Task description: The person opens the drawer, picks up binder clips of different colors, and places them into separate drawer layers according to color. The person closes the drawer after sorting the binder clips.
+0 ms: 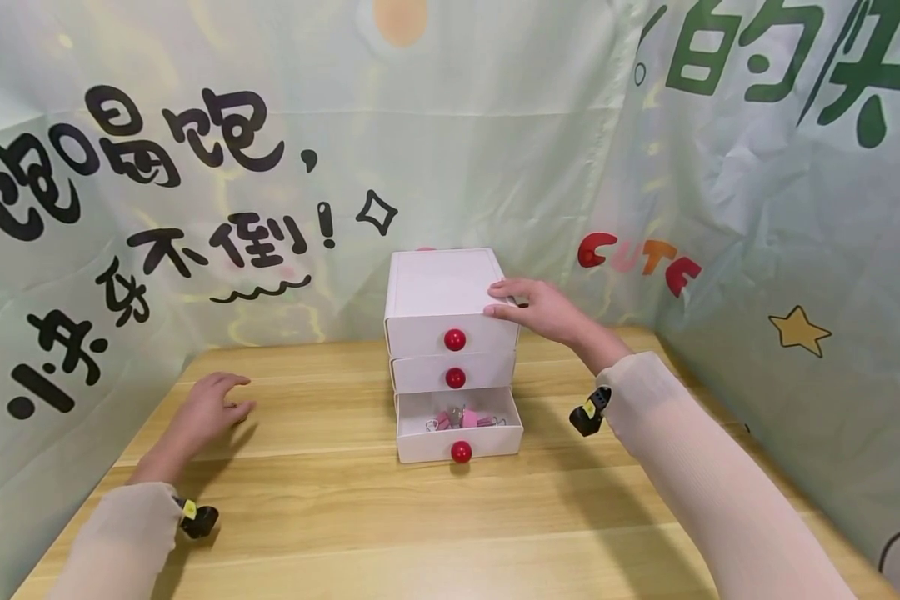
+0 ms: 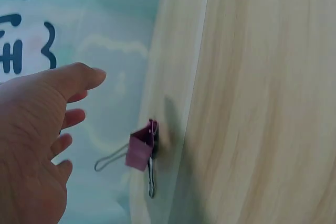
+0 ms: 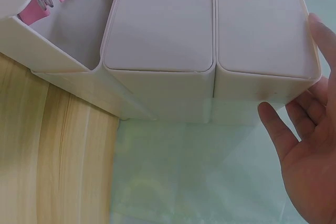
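A white three-drawer box (image 1: 450,283) with red knobs stands on the table. Its bottom drawer (image 1: 412,446) is pulled out and holds pink binder clips (image 1: 468,418); the upper two are closed. My right hand (image 1: 551,315) rests on the box's top right corner, some fingers on the top and others against the side, all fairly straight. My left hand (image 1: 204,410) is over the left of the table, fingers loosely spread, holding nothing. Beside it in the left wrist view is a dark pink binder clip (image 2: 140,150), which the head view does not show.
The wooden table (image 1: 307,500) meets a printed cloth (image 1: 450,167) at the back and both sides. The pulled-out drawer juts toward the front of the table.
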A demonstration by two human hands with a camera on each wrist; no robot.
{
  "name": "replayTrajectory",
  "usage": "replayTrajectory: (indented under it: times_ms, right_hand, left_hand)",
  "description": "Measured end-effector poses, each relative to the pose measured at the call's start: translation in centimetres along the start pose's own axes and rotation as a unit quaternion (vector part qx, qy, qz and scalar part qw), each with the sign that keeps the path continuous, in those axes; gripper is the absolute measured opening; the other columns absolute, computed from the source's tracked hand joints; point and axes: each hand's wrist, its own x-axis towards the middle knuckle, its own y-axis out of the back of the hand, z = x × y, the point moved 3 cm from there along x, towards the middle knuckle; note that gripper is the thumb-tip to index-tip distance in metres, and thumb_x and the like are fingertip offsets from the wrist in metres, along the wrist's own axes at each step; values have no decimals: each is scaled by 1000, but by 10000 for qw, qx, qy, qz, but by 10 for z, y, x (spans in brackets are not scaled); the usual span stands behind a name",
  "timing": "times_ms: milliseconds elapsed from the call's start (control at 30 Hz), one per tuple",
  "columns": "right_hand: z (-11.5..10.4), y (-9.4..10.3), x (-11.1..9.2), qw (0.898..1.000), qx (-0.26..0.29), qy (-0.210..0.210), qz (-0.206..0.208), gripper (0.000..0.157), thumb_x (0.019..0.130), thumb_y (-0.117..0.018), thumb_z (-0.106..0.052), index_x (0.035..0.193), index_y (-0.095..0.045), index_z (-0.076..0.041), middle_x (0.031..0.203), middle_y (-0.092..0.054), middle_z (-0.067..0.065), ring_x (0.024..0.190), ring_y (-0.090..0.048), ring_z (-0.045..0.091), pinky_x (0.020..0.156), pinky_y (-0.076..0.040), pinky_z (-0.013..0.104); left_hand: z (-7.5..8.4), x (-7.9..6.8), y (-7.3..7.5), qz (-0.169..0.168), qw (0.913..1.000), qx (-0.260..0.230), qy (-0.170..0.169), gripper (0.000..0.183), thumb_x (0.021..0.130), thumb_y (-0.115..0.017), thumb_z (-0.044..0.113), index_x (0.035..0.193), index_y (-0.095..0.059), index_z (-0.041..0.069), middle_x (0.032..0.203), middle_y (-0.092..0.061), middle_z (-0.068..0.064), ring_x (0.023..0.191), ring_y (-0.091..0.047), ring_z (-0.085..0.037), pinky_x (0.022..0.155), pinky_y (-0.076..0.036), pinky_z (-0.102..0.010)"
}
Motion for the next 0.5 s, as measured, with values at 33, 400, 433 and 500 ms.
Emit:
replayTrajectory:
  times_ms: [33,400,433,500]
  right_hand:
    - [0,0,0,10000,3,-8,-6,61,91,-67,-47,138,-57,-10,147,-48,7,141,-34,28,111,-32,51]
    - [1,-1,1,10000,-30,8,-4,62,91,-67,-48,139,-57,-11,147,-48,7,140,-34,28,111,-32,52]
    - [1,-1,1,10000,-31,6,-2,62,90,-67,-48,139,-57,-11,147,-48,7,140,-34,28,111,-32,52]
    - [1,-1,0,10000,-29,-8,-1,62,90,-66,-49,139,-57,-11,147,-48,7,140,-34,28,110,-33,52]
  left_hand:
    - [-3,0,1,-27,10000,-23,71,48,91,-69,19,127,-55,-10,130,-46,-34,118,-40,-54,97,-35,-66]
    - [-32,2,0,-296,9985,-19,459,61,91,-69,26,134,-46,-10,136,-38,-38,123,-33,-57,101,-28,-69]
    - [-34,2,-1,-347,9981,-40,505,62,92,-69,27,135,-45,-10,136,-37,-39,123,-33,-58,101,-28,-69]
    - [-37,2,-3,-466,9970,-90,605,64,93,-68,28,138,-43,-9,136,-36,-39,124,-33,-58,100,-28,-69]
